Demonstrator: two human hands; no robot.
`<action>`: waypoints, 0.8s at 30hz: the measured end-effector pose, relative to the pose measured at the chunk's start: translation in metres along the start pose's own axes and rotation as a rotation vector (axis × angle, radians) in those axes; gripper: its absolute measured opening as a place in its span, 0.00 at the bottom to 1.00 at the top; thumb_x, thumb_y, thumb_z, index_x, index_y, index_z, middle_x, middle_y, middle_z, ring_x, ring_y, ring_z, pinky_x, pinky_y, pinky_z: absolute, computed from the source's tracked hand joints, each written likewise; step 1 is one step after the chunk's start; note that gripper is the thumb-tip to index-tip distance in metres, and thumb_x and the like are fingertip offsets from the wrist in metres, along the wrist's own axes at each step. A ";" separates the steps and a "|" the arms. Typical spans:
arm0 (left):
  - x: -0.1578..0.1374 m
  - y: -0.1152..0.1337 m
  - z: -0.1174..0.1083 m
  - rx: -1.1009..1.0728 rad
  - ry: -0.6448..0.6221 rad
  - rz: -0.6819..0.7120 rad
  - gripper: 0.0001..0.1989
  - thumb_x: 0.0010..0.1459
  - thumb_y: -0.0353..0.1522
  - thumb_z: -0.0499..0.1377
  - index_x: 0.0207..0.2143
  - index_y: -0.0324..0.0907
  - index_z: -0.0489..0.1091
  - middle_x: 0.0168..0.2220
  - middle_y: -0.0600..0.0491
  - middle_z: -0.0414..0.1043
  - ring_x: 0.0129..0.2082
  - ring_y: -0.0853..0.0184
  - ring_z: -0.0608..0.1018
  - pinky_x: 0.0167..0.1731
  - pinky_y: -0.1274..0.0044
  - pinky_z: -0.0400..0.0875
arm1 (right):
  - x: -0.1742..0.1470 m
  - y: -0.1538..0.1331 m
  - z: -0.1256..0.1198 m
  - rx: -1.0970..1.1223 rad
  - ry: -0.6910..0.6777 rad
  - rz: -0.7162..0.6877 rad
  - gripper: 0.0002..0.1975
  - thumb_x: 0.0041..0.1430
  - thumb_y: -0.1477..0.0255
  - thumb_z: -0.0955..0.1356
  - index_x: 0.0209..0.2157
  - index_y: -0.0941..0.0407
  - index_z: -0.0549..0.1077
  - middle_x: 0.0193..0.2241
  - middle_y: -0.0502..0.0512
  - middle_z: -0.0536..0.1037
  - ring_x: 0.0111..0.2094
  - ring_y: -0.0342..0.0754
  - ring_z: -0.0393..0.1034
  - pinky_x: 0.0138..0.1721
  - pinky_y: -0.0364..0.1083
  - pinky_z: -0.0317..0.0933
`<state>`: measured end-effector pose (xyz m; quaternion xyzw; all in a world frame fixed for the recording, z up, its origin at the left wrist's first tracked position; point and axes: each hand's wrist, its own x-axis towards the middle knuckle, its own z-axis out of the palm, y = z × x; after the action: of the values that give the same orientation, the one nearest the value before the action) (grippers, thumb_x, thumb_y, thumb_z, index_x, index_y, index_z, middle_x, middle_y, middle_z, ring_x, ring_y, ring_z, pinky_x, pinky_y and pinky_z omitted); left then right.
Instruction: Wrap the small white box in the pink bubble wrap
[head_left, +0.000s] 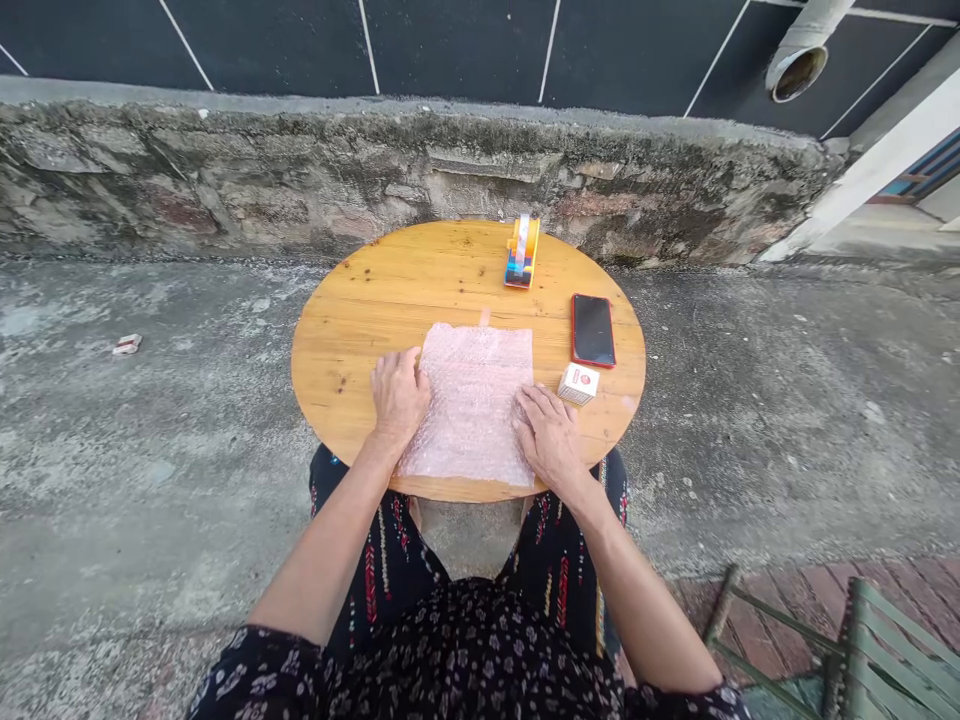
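Pressing flat hands point(472, 425) on pink, seemingly bubbled sheet point(472, 400).

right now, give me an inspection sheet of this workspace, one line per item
surface: round wooden table, bare wood showing around the things on it
job's things: pink bubble wrap sheet lying flat near the table's near edge
clutter: tape dispenser at the far edge; red phone face up to the right; small white box just right of the right hand
grippers: left hand flat on the sheet's left edge; right hand flat on its right edge; neither grips anything
cables: nothing seen
surroundings: concrete ground, low stone wall behind, pipe end upper right, green chair lower right
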<state>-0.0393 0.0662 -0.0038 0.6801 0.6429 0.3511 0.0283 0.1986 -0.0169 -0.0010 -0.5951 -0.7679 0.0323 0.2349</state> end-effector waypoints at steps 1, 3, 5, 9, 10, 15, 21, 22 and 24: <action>-0.002 0.003 -0.002 0.008 0.016 0.015 0.18 0.55 0.28 0.54 0.49 0.42 0.69 0.43 0.43 0.71 0.48 0.50 0.69 0.49 0.60 0.62 | 0.000 0.000 0.001 -0.010 0.004 0.010 0.20 0.63 0.73 0.62 0.57 0.57 0.69 0.59 0.60 0.69 0.62 0.57 0.57 0.59 0.57 0.52; -0.005 0.009 -0.005 -0.002 0.029 0.086 0.18 0.56 0.28 0.54 0.50 0.42 0.69 0.47 0.43 0.69 0.50 0.50 0.68 0.51 0.60 0.61 | 0.000 0.001 0.002 -0.026 0.011 0.024 0.20 0.63 0.73 0.62 0.56 0.57 0.69 0.59 0.59 0.69 0.62 0.57 0.57 0.59 0.57 0.51; -0.004 0.017 -0.005 -0.057 -0.013 0.204 0.16 0.58 0.29 0.53 0.49 0.42 0.70 0.48 0.44 0.69 0.51 0.52 0.68 0.52 0.61 0.60 | -0.001 0.001 0.003 -0.037 0.010 0.025 0.20 0.64 0.73 0.61 0.57 0.56 0.68 0.59 0.59 0.69 0.62 0.57 0.58 0.59 0.57 0.51; 0.003 0.026 0.004 -0.125 -0.216 0.393 0.13 0.57 0.31 0.56 0.44 0.43 0.73 0.47 0.45 0.71 0.50 0.53 0.69 0.52 0.62 0.62 | -0.001 0.000 0.002 -0.054 -0.008 0.024 0.20 0.65 0.72 0.61 0.57 0.57 0.68 0.59 0.59 0.69 0.62 0.57 0.58 0.59 0.57 0.51; 0.004 0.026 0.007 -0.126 -0.257 0.411 0.13 0.56 0.32 0.57 0.44 0.43 0.74 0.47 0.45 0.71 0.50 0.53 0.69 0.52 0.62 0.63 | 0.000 0.000 0.002 -0.059 -0.011 0.028 0.20 0.65 0.72 0.61 0.57 0.58 0.68 0.59 0.59 0.69 0.62 0.57 0.58 0.59 0.57 0.51; 0.004 0.020 0.017 -0.194 -0.279 0.389 0.14 0.56 0.32 0.58 0.45 0.43 0.74 0.50 0.45 0.70 0.52 0.54 0.69 0.54 0.62 0.63 | 0.000 0.001 0.003 -0.063 0.005 0.021 0.19 0.66 0.72 0.61 0.55 0.59 0.70 0.59 0.60 0.69 0.61 0.58 0.60 0.59 0.57 0.52; 0.003 0.016 0.015 -0.227 -0.274 0.364 0.15 0.57 0.30 0.56 0.47 0.41 0.73 0.51 0.46 0.71 0.52 0.56 0.70 0.55 0.63 0.64 | 0.001 0.005 -0.004 0.071 0.078 -0.020 0.16 0.63 0.73 0.62 0.50 0.58 0.73 0.54 0.61 0.73 0.57 0.56 0.64 0.57 0.58 0.56; 0.004 0.015 0.015 -0.226 -0.272 0.369 0.15 0.57 0.30 0.56 0.47 0.41 0.73 0.51 0.47 0.72 0.52 0.56 0.70 0.54 0.63 0.64 | 0.004 0.003 -0.007 0.089 0.098 -0.027 0.16 0.63 0.74 0.62 0.50 0.57 0.73 0.54 0.60 0.73 0.58 0.56 0.64 0.57 0.58 0.56; 0.004 0.014 0.017 -0.225 -0.261 0.382 0.16 0.56 0.28 0.55 0.47 0.41 0.73 0.51 0.47 0.72 0.52 0.57 0.70 0.54 0.64 0.64 | 0.014 -0.007 -0.012 0.098 0.124 -0.053 0.16 0.63 0.75 0.62 0.51 0.56 0.72 0.55 0.59 0.73 0.58 0.55 0.63 0.57 0.58 0.55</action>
<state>-0.0190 0.0743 -0.0083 0.8214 0.4506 0.3286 0.1194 0.1943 -0.0085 0.0169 -0.5631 -0.7649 0.0268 0.3117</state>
